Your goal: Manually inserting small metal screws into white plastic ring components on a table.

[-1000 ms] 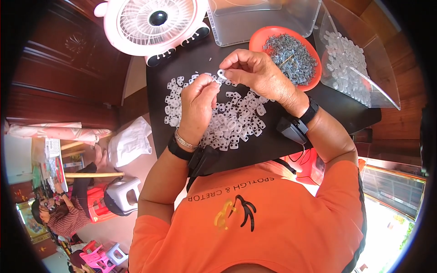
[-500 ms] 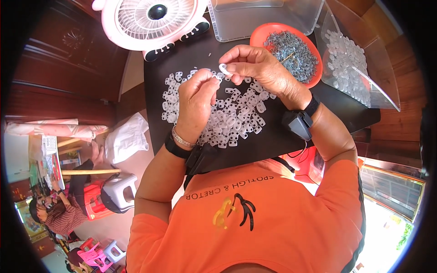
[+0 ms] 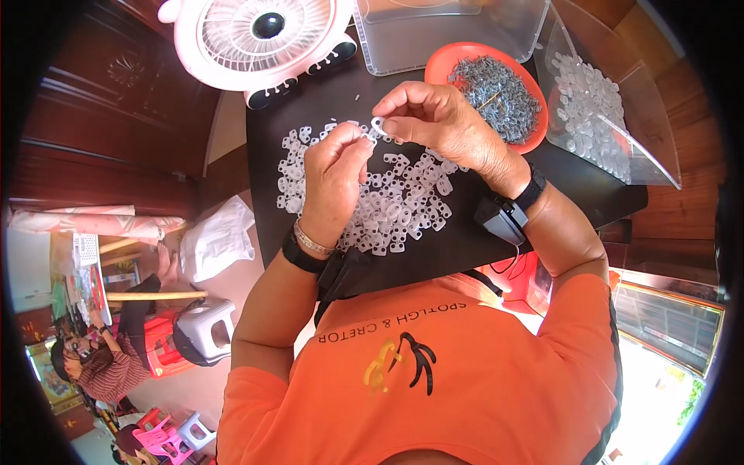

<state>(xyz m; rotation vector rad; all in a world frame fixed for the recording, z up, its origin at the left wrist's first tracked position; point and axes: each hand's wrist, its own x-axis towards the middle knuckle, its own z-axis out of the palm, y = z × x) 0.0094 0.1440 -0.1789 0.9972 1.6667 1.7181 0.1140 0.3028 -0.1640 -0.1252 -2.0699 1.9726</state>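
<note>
Above a heap of small white plastic pieces with round holes (image 3: 387,205), my two hands meet. My left hand (image 3: 335,174) pinches one small white plastic piece (image 3: 370,140) between thumb and forefinger. Between the thumb and forefinger of my right hand (image 3: 442,120) is a white plastic ring-shaped piece (image 3: 378,125), close to the left fingertips. Whether the two pieces touch, I cannot tell. Beyond my right hand lies a red plate (image 3: 436,63) piled with small grey metal parts (image 3: 496,97).
A pink fan (image 3: 341,19) stands at the table's far left, beside a clear plastic bin (image 3: 457,46). At the right, another clear container (image 3: 647,147) holds many translucent pieces (image 3: 593,116). The dark table's (image 3: 473,240) near edge meets my body. People sit at the left among plastic stools (image 3: 209,329).
Both hands stay over the heap, each with its piece. My right hand has shifted very slightly, its wrist a little lower.
</note>
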